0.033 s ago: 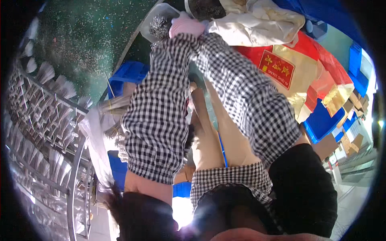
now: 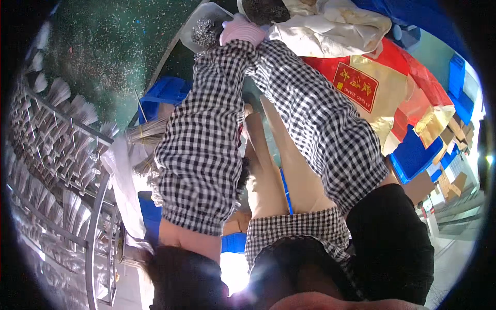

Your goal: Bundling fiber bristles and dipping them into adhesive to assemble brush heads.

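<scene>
At the top of the head view, my left hand (image 2: pixel 243 31) wears a pink ribbed glove. Its back faces me, and its fingers are hidden. The right checked sleeve (image 2: pixel 315 111) meets the left one there; my right hand is mostly concealed behind the glove and cuffs. Whether either hand grips anything does not show. Left of the glove, almost touching it, is a translucent plastic tub (image 2: pixel 187 37) with dark, glinting small pieces (image 2: pixel 205 33) in it. A dark container (image 2: pixel 264 9) with grainy contents lies just beyond the hands.
A crumpled white cloth (image 2: pixel 330 31) and a red and gold bag (image 2: pixel 387 88) lie to the right. Blue bins (image 2: pixel 416 155) stand at the right and left. Metal racks (image 2: pixel 70 121) with bundles of thin wire-like strands fill the left side. Specks cover the green floor (image 2: pixel 113 41).
My gloved left hand and both sleeves have shifted very slightly upward. Nothing else visibly differs.
</scene>
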Motion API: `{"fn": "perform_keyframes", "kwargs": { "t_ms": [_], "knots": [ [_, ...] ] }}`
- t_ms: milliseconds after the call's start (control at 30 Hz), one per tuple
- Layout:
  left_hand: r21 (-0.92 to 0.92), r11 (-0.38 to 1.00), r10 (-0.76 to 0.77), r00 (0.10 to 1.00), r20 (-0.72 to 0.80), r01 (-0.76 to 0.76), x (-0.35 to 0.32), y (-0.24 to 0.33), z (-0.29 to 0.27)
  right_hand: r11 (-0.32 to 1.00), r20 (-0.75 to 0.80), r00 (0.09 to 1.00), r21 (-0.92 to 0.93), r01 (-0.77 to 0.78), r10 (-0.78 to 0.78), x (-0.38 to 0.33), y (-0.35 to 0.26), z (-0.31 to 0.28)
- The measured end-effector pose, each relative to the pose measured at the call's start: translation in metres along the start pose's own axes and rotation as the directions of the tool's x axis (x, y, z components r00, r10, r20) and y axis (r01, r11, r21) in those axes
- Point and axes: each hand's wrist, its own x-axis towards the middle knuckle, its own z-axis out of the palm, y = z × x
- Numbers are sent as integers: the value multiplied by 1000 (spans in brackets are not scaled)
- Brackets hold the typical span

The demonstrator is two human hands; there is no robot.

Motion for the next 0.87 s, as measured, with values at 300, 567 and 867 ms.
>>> {"fn": "perform_keyframes", "kwargs": {
  "t_ms": [300,567,867],
  "knots": [
    [609,708,551,819,-160,-357,15,-60,-123,990,101,985,-6,-138,138,-33,20,20],
    [809,392,343,886,314,-438,131,-141,-56,968,112,992,-250,-31,60,-65,27,3],
    [793,535,178,957,231,-291,51,-93,-71,993,239,965,-76,-89,105,-69,23,-9]
  ]
}}
